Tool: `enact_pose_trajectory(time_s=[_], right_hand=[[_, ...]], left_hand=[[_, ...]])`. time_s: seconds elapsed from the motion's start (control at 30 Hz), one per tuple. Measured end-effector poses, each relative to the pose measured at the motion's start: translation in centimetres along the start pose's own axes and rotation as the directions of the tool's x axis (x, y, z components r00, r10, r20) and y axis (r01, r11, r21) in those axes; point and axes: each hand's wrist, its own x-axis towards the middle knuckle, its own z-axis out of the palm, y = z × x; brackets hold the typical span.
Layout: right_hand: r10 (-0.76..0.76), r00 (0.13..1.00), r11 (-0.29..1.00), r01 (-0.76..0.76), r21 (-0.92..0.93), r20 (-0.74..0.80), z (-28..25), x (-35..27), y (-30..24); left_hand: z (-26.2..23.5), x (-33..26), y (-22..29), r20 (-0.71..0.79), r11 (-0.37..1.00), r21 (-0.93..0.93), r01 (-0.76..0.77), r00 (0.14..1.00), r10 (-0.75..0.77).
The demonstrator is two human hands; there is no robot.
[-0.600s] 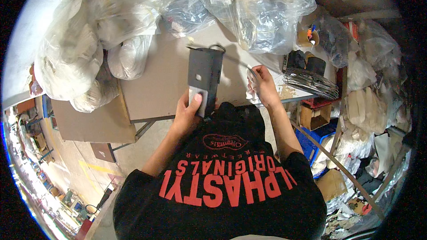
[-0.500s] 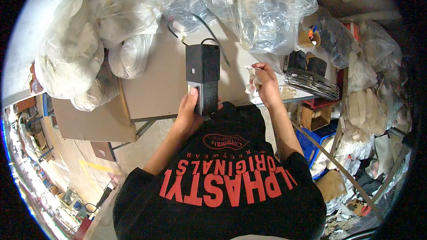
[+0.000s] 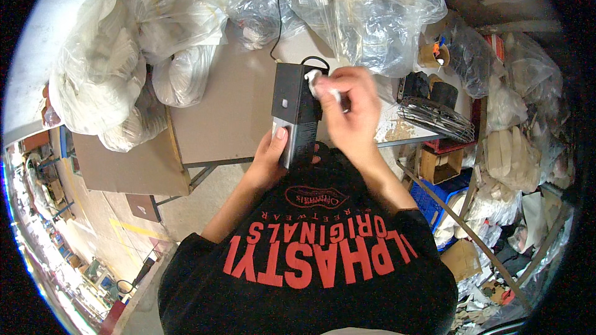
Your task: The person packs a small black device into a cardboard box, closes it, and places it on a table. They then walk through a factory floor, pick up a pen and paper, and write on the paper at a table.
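1. The left hand [image 3: 269,154] has its fingers wrapped around a black box's [image 3: 287,84] lower end, by the worktop's [image 3: 217,121] near edge.
2. The right hand's [image 3: 355,104] fingers pinch white cloth [image 3: 312,77] against the box's upper right; work there looks under way, the amount left unclear.

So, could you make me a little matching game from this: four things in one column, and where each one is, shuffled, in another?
Things
1. Black-and-grey device
2. Wire coil
3. Crumpled white piece
4. Brown box

Places
A. Held in the right hand
B. Lower than the tabletop, on the right
C. Held in the left hand
D. At the right end of the table

Right pairs: 1-C, 2-D, 3-A, 4-B
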Motion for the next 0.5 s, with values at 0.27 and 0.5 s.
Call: enact_pose_trajectory(time_s=[0.27, 0.5], right_hand=[[-0.177, 0.957, 0.982, 0.155, 0.108, 0.231, -0.2, -2.6, -0.4], [-0.135, 0.974, 0.99, 0.125, 0.064, 0.182, 1.2, -1.5, 0.5]], left_hand=[[-0.6, 0.4, -0.5, -0.084, 1.0, -0.018, -0.005, 0.996, 0.003], [-0.3, 1.1, -0.3, -0.041, 0.994, -0.062, 0.091, 0.995, -0.094]])
